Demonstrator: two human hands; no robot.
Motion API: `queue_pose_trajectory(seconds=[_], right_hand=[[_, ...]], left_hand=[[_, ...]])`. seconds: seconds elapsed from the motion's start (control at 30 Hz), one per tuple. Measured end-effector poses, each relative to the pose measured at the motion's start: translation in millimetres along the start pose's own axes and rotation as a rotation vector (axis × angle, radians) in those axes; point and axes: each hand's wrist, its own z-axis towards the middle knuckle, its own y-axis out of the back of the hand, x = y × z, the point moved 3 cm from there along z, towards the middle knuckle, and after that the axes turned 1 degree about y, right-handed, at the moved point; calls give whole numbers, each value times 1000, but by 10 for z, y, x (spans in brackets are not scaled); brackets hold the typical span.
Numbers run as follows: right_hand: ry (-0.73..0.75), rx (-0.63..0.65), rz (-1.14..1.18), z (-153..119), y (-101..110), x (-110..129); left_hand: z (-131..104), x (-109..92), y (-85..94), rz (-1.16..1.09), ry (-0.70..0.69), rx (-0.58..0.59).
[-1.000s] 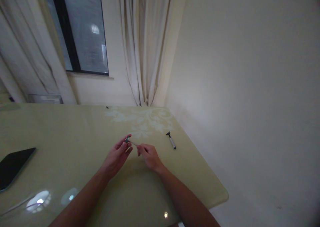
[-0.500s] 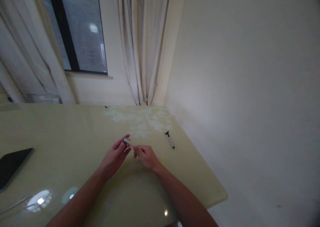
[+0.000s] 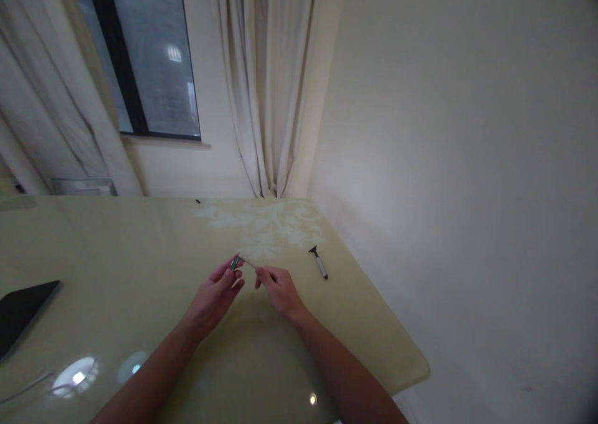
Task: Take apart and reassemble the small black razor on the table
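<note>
Over the pale green table (image 3: 154,256), my left hand (image 3: 217,296) pinches a small green object (image 3: 234,263) between thumb and fingers. A thin pale stick (image 3: 248,262) is gripped at its right end by my right hand (image 3: 280,292). The stick's far tip meets or lies just beside the green object's upper end; the exact contact is too small to tell. To the right of my hands lies a razor (image 3: 319,264) with a grey handle and a black head.
A dark flat tablet-like object (image 3: 25,312) lies at the left. A thin cable (image 3: 28,388) runs at the lower left. Near the back edge is a tiny black piece (image 3: 197,201). Curtains (image 3: 266,88) and a wall (image 3: 443,162) stand beyond the table.
My right hand has moved slightly right and up, drawing the stick's tip toward the green object's upper end. More of the green object shows now.
</note>
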Motion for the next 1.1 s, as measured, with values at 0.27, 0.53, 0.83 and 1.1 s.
queue_pose_trajectory(seconds=[0.27,0.53,0.83,1.1], right_hand=[[-15,-14,-14,18,-38,-22],[-18,39,32,6,-94,-16],[-10,69,12,16,-51,-32],[-45,57,12,36,-3,-19]], left_hand=[[20,-52,22,-32,-5,42],[50,-62,22,-26,-12,33],[58,-38,17,-6,-19,65],[62,-18,32,-11,-9,81]])
